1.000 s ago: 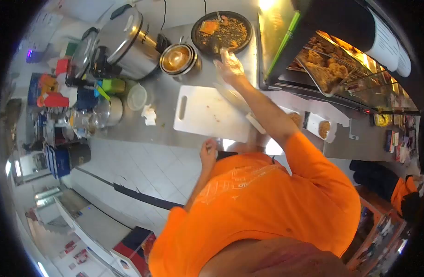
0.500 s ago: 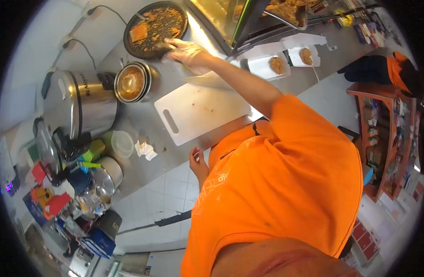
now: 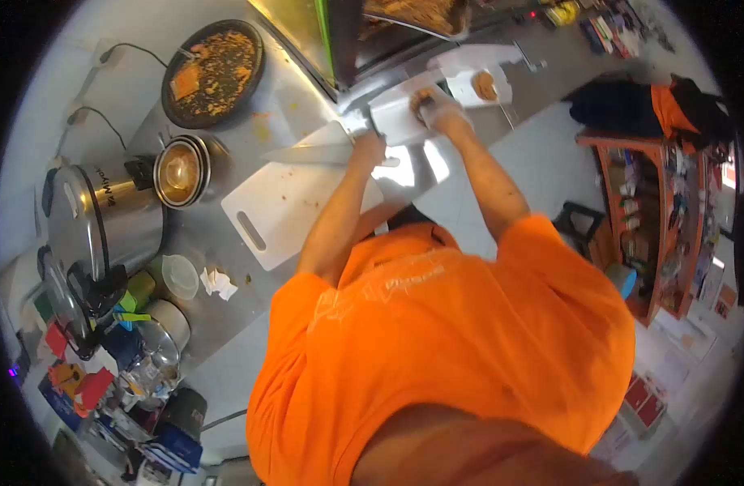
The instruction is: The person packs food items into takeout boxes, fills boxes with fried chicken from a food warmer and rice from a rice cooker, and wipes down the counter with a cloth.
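My right hand [image 3: 446,115], in a clear glove, reaches into a white takeaway box [image 3: 392,117], its fingers closed around a browned fried piece of food [image 3: 421,100]. My bare left hand [image 3: 369,147] is by the near left end of that box, above the kitchen knife [image 3: 307,155]; its fingers are too blurred to read. The knife lies across the far edge of a white cutting board [image 3: 279,206], which has a few crumbs on it. A second white box [image 3: 506,91] on the right holds another fried piece [image 3: 484,85].
A dark round pan [image 3: 214,105] with crumbs and an orange-brown slab stands at the far left. Nested metal bowls [image 3: 180,172], a steel cooker [image 3: 117,215], a clear lid [image 3: 180,277] and crumpled tissue [image 3: 218,283] line the left. A display case [image 3: 348,49] borders the back.
My right hand has moved from beside the dark pan to the fried piece in the box. My left hand has risen from below the counter edge to the box's left end. The view has shifted.
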Tool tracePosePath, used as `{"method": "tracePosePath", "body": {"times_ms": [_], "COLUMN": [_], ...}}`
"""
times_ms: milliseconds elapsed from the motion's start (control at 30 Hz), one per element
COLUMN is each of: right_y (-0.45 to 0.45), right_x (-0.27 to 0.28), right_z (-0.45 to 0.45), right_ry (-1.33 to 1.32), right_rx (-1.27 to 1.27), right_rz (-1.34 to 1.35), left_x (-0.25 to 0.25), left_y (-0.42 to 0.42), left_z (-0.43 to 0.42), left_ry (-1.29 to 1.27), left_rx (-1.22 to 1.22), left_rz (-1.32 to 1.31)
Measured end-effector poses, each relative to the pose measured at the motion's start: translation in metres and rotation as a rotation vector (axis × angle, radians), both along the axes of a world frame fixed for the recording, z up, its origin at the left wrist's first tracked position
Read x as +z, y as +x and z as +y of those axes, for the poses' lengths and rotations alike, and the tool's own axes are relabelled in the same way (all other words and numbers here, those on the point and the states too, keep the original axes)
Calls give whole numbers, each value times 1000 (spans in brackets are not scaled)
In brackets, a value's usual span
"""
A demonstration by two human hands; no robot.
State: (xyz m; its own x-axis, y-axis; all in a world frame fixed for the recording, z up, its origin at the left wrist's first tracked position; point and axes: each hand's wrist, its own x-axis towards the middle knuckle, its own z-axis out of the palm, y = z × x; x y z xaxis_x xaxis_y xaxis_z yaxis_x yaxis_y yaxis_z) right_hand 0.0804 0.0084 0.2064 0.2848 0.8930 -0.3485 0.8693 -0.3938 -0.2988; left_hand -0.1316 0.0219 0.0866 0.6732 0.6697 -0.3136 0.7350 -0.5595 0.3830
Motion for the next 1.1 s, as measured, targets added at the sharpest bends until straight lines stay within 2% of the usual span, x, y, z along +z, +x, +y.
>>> {"method": "tracePosePath", "body": {"times_ms": [67, 100, 133, 233, 267, 300, 333, 400, 433, 500, 600, 700, 733, 800, 833, 933, 1033, 1067, 1100], "right_y": [9, 27, 47, 17, 21, 25, 28, 67, 81, 124, 171, 215, 225, 232, 232, 269, 231, 230, 240], "right_x": [45, 44, 35, 77, 26, 3, -20, 6, 19, 62, 107, -44, -35, 28, 41, 5, -33, -27, -22], "right_z": [36, 39, 40, 29, 31, 17, 3, 26, 14, 30, 39, 59, 58, 90, 78, 80, 58, 67, 81], "right_ry": [-209, -271, -345, -177, -127, -119, -111, -83, -98, -84, -62, 48, -21, -129, -225, -63, -13, -24, -28], "right_rx": [14, 93, 167, -65, -23, 22, 66, 230, 263, 364, -57, 12, -221, -86, -26, 40, 39, 66, 95], "right_rz": [-36, 46, 145, 113, 24, 37, 52, 217, 192, 120, 264, -276, 155, 253, 302, 82, -111, -34, 43], "left_x": [7, -3, -19, -33, -29, -26, -45, -35, -32, 20, 44, 25, 34, 43, 45, 30, 51, -43, -44], "left_y": [15, 13, 7, 8, 8, 9, 3, 0, -1, 3, 15, 16, 20, 28, 28, 35, 51, 38, 39], "left_z": [14, 4, -5, -13, -26, -37, -47, -37, -32, -25, -23, -26, -27, -5, -19, -15, -8, -2, 5], "left_ry": [49, 46, 126, 110, 1, -95, 109, -139, -259, -300, -538, -298, -496, -347, -312, -492, -426, -7, -206], "left_rx": [-58, -90, -61, 12, 173, 339, 258, 363, 417, 514, 832, 691, 823, 740, 709, 868, 813, 486, 614], "left_rz": [35, 65, -17, -25, -101, -193, -173, -438, -569, -550, -594, -482, -600, -525, -466, -559, -365, -150, -114]}}
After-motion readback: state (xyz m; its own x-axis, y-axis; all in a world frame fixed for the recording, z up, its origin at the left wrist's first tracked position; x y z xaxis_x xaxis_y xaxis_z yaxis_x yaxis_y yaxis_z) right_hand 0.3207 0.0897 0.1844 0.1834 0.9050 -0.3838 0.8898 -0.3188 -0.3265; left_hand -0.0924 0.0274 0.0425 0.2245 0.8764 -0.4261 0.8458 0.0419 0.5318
